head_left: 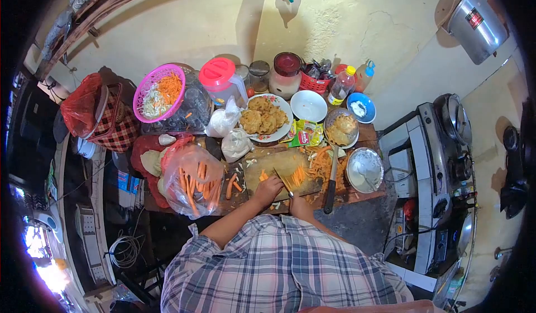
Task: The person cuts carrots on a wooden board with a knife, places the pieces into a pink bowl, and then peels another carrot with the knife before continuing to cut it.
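My right hand (301, 207) is wrapped round the handle of a knife (283, 183), its blade slanting up and left over a wooden cutting board (279, 161). Just left of the blade, the fingers of my left hand (270, 189) are curled down on a carrot (263, 175), mostly hidden by the hand. Thin carrot strips (299, 175) lie on the board to the right of the blade. A second knife (331, 187) with a black handle rests at the board's right side, beside a heap of carrot shreds (319, 166).
Left of the board sits a clear plastic bag of carrots (192, 184). Behind it stand a plate of fritters (285, 109), a white bowl (309, 106), a pink basket (146, 113) of shredded vegetables and a pink-lidded jug (219, 81). A batter bowl (364, 170) and stove (432, 145) are right.
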`<state>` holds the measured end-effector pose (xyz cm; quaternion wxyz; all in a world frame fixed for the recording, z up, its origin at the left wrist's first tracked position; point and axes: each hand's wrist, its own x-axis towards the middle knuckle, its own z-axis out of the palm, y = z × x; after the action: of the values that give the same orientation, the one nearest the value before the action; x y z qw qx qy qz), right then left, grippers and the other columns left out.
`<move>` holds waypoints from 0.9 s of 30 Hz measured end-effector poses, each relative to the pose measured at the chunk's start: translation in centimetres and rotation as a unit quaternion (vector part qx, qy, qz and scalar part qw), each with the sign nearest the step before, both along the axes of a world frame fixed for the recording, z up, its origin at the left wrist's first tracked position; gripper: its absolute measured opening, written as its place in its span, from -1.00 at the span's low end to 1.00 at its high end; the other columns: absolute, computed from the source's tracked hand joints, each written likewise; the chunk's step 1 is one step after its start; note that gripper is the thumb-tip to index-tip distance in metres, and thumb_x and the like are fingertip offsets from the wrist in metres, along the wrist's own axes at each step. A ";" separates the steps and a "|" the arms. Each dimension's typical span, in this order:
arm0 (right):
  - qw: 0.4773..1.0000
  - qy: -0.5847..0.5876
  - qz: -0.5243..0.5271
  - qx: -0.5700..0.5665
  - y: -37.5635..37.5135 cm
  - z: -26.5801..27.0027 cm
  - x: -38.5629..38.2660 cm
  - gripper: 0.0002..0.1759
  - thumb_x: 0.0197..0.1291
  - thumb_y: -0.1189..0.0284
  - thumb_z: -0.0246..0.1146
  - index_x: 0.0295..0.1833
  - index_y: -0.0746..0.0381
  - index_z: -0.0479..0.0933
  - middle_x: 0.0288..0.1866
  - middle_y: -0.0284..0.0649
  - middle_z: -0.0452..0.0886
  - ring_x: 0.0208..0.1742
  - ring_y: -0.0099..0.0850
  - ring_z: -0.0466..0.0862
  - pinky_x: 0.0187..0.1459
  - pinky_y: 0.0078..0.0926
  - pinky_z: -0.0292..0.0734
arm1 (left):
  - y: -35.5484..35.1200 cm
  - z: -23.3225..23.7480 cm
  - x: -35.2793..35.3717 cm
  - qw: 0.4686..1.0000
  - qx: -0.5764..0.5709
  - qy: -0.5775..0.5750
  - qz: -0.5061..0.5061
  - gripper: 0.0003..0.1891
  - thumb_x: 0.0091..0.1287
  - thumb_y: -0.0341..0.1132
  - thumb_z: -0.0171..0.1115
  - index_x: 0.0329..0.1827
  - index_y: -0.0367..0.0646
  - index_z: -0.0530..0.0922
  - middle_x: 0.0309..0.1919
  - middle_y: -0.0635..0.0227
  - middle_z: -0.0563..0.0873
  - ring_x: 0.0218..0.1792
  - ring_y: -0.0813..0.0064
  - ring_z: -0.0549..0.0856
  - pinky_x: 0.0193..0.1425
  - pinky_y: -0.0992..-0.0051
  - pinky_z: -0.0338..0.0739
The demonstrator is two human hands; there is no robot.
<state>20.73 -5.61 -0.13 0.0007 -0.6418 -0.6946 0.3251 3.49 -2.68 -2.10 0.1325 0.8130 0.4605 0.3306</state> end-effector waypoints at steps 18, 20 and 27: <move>0.999 0.036 0.012 -0.011 -0.6 0.5 1.3 -0.70 0.25 0.31 0.06 -0.06 0.33 0.33 -0.43 0.24 0.57 -0.33 0.18 0.61 -0.30 0.12 0.47 | -0.3 -0.2 -0.2 0.997 0.018 0.077 0.012 -0.84 0.01 -0.40 0.18 -0.33 -0.15 0.62 -0.36 0.41 0.64 -0.20 0.41 0.61 -0.23 0.46 0.57; 0.999 0.028 0.009 -0.027 -0.4 0.5 1.1 -0.70 0.24 0.32 0.08 -0.05 0.31 0.33 -0.40 0.24 0.57 -0.31 0.19 0.60 -0.27 0.12 0.45 | -0.3 0.0 -0.2 0.998 0.014 0.062 0.012 -0.84 0.00 -0.41 0.19 -0.33 -0.14 0.62 -0.35 0.41 0.64 -0.19 0.41 0.61 -0.22 0.47 0.57; 1.000 0.023 0.009 -0.007 0.1 -0.1 0.6 -0.68 0.25 0.29 0.06 -0.06 0.34 0.34 -0.41 0.24 0.58 -0.31 0.18 0.62 -0.29 0.14 0.47 | -0.3 -0.1 -0.1 0.999 0.020 0.044 0.013 -0.87 0.01 -0.40 0.23 -0.35 -0.14 0.63 -0.34 0.40 0.65 -0.20 0.38 0.61 -0.20 0.45 0.58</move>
<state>21.32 -5.51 -0.22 0.0092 -0.6278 -0.6979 0.3445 3.40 -2.96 -2.21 0.0916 0.8230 0.4698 0.3057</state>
